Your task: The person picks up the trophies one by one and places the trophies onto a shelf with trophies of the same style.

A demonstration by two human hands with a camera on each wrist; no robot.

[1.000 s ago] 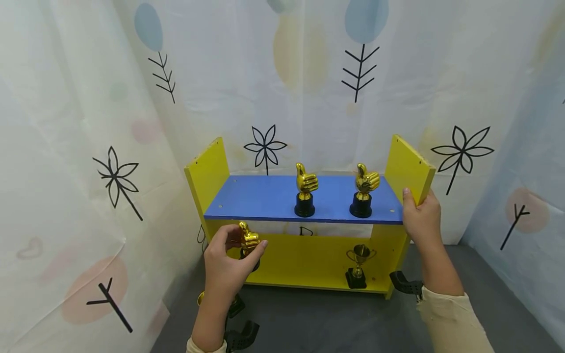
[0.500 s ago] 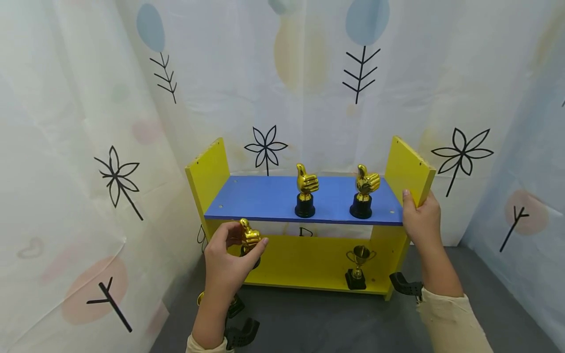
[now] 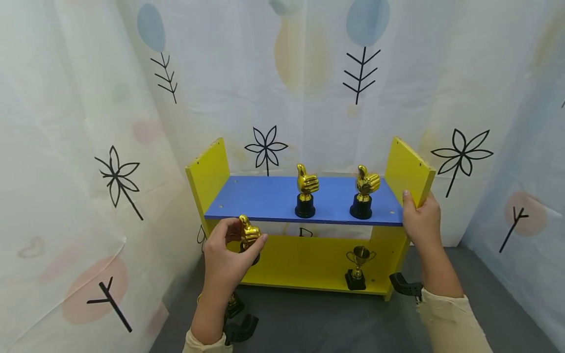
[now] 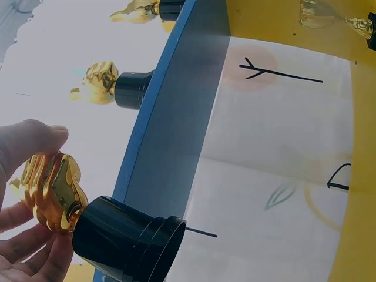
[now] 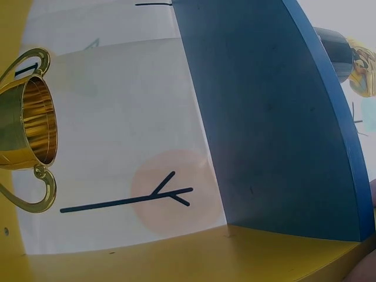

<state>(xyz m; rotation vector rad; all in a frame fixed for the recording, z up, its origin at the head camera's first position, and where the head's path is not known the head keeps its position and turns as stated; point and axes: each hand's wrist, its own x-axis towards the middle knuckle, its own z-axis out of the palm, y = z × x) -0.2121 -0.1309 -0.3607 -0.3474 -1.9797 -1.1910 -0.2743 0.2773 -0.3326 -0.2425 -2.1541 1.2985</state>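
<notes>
My left hand (image 3: pixel 229 252) pinches a gold thumbs-up trophy (image 4: pixel 53 191) by its golden fist, just in front of the shelf's front edge on the left. The trophy's black base (image 4: pixel 126 238) overlaps the blue board in the left wrist view. My right hand (image 3: pixel 422 218) grips the front edge of the shelf's yellow right side panel (image 3: pixel 408 164), thumb on the inner face. On the blue shelf board (image 3: pixel 260 196) stand two more thumbs-up trophies, one in the middle (image 3: pixel 305 191) and one on the right (image 3: pixel 363 192), both upright.
A gold two-handled trophy cup (image 3: pixel 359 267) stands on the yellow lower shelf (image 3: pixel 300 260) at the right. Another trophy (image 3: pixel 234 305) is partly hidden behind my left forearm on the grey floor (image 3: pixel 318 323). A patterned white cloth (image 3: pixel 326 122) hangs behind and at both sides.
My left hand has raised the thumbs-up trophy slightly toward the blue board's front edge. The right hand keeps its grip on the side panel.
</notes>
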